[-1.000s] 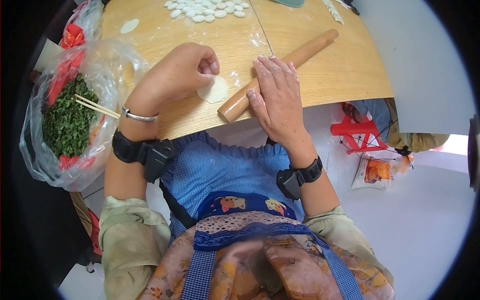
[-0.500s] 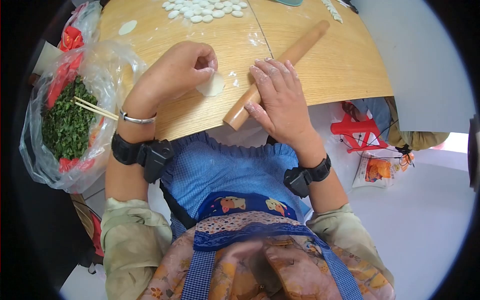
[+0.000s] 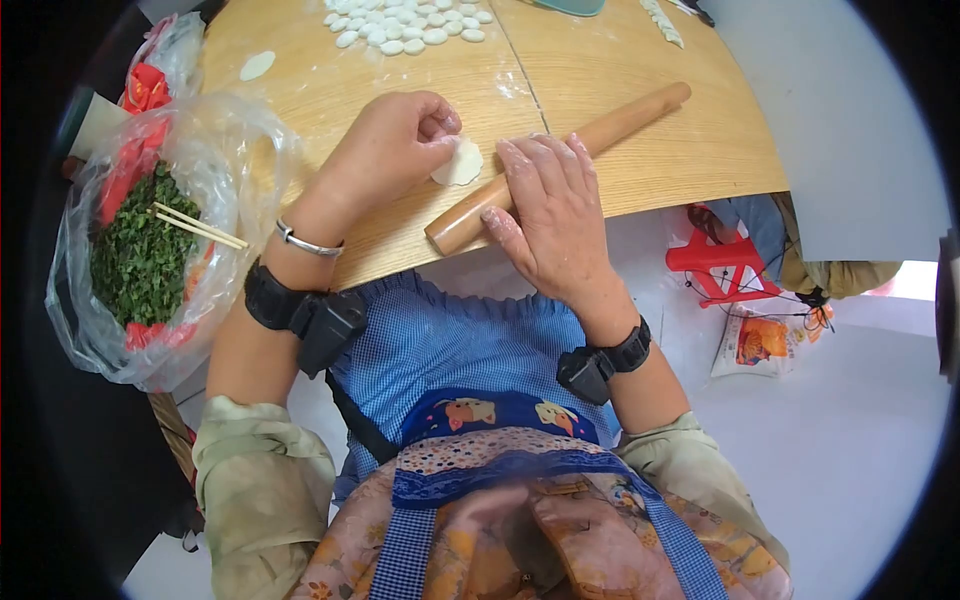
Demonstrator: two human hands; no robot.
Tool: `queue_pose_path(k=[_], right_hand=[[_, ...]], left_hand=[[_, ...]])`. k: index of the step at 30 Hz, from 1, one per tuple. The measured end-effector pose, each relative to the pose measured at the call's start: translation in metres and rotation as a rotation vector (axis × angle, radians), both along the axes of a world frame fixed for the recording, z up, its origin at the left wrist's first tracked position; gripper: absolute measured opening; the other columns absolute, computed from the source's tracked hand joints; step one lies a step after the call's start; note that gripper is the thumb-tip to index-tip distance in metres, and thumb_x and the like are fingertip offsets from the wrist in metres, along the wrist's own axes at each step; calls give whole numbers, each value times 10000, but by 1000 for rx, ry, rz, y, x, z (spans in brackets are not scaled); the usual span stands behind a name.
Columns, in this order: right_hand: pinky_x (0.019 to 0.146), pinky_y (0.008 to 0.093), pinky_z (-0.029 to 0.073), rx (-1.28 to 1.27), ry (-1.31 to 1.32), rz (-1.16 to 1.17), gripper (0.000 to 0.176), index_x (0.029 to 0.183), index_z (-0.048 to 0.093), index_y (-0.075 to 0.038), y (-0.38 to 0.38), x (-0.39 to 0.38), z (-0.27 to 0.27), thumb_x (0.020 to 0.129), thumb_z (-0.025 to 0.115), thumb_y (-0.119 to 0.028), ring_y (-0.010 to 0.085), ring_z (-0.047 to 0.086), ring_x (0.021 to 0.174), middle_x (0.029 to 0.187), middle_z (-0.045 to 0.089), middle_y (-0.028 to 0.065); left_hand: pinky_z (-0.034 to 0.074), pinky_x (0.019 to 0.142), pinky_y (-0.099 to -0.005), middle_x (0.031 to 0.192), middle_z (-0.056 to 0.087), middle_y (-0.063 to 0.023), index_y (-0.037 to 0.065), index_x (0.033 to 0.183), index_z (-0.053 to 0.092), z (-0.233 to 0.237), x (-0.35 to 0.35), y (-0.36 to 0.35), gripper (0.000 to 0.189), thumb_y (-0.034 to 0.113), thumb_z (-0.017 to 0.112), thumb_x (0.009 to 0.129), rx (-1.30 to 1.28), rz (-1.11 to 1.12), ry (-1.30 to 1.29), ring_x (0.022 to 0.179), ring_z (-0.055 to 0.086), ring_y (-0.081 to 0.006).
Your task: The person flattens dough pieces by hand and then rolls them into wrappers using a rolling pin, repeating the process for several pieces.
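Note:
A small round dough wrapper (image 3: 459,163) lies on the wooden table, its left edge pinched by my left hand (image 3: 408,137), thumb and curled fingers together. My right hand (image 3: 557,200) lies over a wooden rolling pin (image 3: 630,122), palm and flour-dusted fingers across it and the thumb along its near part. The pin slants from the table's front edge toward the far right. Its near end sits just below the wrapper.
Many small flattened dough pieces (image 3: 405,22) cover the far part of the floury table (image 3: 330,75). Another rolled wrapper (image 3: 257,66) rests at the far left. A plastic bag of chopped greens (image 3: 145,250) with chopsticks (image 3: 200,226) stands left. A red stool (image 3: 720,262) is at right.
The rolling pin has turned flatter, its near end shifting left and its far end right. The left hand and wrapper have moved right, closer to the pin.

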State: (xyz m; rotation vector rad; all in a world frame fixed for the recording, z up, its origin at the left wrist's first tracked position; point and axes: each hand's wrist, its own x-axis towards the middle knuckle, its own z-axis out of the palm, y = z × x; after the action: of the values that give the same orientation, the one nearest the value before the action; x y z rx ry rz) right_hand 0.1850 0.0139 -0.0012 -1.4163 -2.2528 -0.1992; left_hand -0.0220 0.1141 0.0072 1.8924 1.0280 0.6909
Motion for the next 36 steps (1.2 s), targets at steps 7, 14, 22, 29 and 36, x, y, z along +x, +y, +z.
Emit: queue_pose_path(k=[7,14,22,29,36], right_hand=[[1013,493,418,39,65,69,430,1214,619,23,25,3,2,915,623,-287,362,562,1138,1253,611,178],[884,458,486,115,59,61,351,1163,632,3,69,-8,8,885,620,-211,352,596,991,1080,637,168],[838,479,483,-72,-16,60,167,926,625,-18,100,-15,12,874,581,-171,354,593,929,967,620,173],[1042,531,403,135,16,100,355,1201,629,-21,65,-8,4,952,556,-263,385,538,1233,1246,611,204],[1160,543,291,-66,-30,3,519,1354,556,17,4,9,10,985,539,-347,384,462,1356,1405,546,211]], left_hand=[[510,693,-235,791,655,-21,-46,979,689,2,1,-3,180,21,702,813,21,23,69,740,599,-88],[513,682,-261,771,664,-38,-55,932,696,4,2,-3,142,64,699,854,11,15,56,722,604,-102],[540,697,-372,794,703,-193,-63,932,712,1,0,0,197,114,679,850,106,85,92,732,690,-265],[534,692,-352,786,704,-175,-51,919,712,2,-3,4,202,132,701,834,63,35,115,709,672,-249],[497,661,-285,738,634,-52,-21,890,674,-1,-2,1,143,108,705,837,27,-31,44,702,595,-131]])
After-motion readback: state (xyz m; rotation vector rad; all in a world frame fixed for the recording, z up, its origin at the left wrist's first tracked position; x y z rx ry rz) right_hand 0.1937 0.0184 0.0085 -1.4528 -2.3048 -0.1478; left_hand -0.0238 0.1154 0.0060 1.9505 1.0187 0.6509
